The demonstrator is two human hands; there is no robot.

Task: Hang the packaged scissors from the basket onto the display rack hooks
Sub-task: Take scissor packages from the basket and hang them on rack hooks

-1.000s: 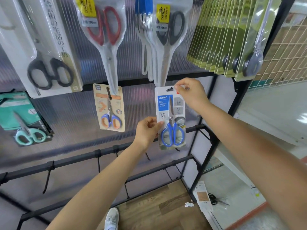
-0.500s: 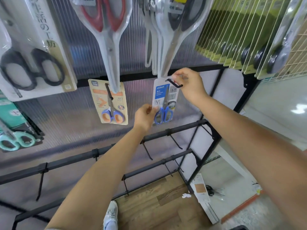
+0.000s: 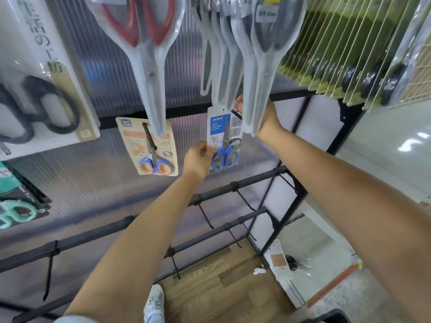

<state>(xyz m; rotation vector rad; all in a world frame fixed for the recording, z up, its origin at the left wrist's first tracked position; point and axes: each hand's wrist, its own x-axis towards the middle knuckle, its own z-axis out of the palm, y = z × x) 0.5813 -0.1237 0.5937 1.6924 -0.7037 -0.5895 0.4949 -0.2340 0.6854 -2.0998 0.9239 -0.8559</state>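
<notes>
Packaged scissors, the blue-handled pair on the white and blue HOME card, is up against the display rack right now, in the middle row of hangers. The card stands upright, long axis vertical: handle loops at the bottom, blade tips pointing up toward the card's top edge. From my feed, the left hand pinches the card's lower left edge, fingers curled onto it just beside the blue handles. The right hand is up at the card's top right corner, fingers curled at that corner, though a big clear blister pack hanging from the row above covers most of it, so I can't tell if the hook is through the hole.

Just left of my card hangs a tan card with blue and orange scissors, same orientation, handles down. Above that is the red-handled pack, handles up and blades down. Far right is a dense row of green packs. Far left, a black-handled pack and below it a teal pair.

No basket is in view. Bare black hooks stick out of the lower rails. Down on the wood floor there's a loose pack lying flat by the rack's foot.
</notes>
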